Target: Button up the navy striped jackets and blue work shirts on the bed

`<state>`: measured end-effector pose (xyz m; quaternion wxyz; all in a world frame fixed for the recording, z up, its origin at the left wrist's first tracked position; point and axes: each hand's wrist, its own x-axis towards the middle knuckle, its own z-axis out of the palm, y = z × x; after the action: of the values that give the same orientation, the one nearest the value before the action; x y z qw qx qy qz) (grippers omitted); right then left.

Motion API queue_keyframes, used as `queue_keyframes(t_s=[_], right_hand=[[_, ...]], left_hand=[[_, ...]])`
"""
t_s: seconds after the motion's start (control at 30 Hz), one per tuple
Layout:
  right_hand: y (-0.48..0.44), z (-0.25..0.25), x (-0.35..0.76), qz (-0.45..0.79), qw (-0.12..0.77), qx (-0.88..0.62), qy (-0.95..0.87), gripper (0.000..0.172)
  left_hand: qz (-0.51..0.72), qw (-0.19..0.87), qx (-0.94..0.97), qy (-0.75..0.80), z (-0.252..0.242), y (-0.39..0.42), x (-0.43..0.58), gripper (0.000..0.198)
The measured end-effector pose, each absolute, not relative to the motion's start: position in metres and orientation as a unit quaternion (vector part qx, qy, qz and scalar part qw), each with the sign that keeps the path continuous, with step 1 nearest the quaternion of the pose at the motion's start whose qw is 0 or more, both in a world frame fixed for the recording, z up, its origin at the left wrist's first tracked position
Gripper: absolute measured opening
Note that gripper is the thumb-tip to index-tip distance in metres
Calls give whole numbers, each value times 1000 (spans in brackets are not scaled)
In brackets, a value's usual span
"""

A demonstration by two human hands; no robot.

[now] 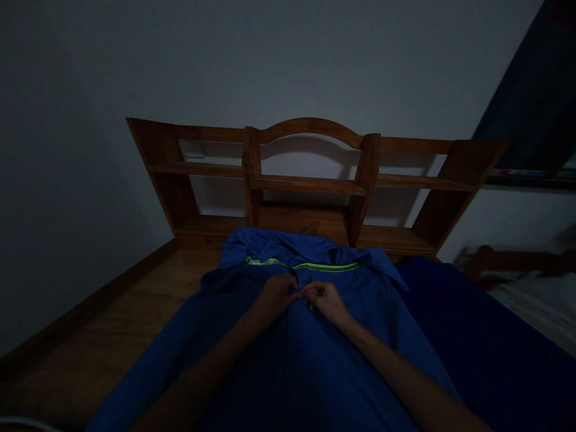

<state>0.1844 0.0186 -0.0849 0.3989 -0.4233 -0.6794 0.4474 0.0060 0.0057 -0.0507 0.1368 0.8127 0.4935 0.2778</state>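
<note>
A blue jacket (288,354) with a bright green stripe across its chest lies spread flat on a wooden surface (135,318), collar away from me. My left hand (275,295) and my right hand (324,300) meet at the jacket's front opening just below the stripe. Both hands have their fingers curled in a pinch on the fabric edges there. What exactly sits between the fingertips is too dark to make out.
A wooden headboard with shelves (310,180) stands against the white wall behind the jacket. Dark blue cloth (486,336) covers the right side. Another wooden frame (513,261) shows at far right. The room is dim.
</note>
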Motion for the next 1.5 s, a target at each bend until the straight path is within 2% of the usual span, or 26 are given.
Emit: queue_keyframes(t_s=[0.4, 0.7, 1.17, 1.33, 1.5], right_hand=[[14, -81, 183, 448, 390, -415, -689, 22], [13, -80, 183, 448, 390, -409, -693, 22], [12, -79, 183, 436, 390, -407, -702, 20], [15, -82, 183, 439, 401, -411, -692, 22], [16, -81, 184, 453, 407, -425, -669, 30]], left_hand=[[341, 280, 721, 534, -52, 8, 2, 12], [322, 306, 696, 565, -53, 13, -3, 21], [341, 275, 682, 586, -60, 13, 5, 11], [361, 274, 698, 554, -63, 11, 6, 13], [377, 327, 706, 502, -60, 9, 6, 23]])
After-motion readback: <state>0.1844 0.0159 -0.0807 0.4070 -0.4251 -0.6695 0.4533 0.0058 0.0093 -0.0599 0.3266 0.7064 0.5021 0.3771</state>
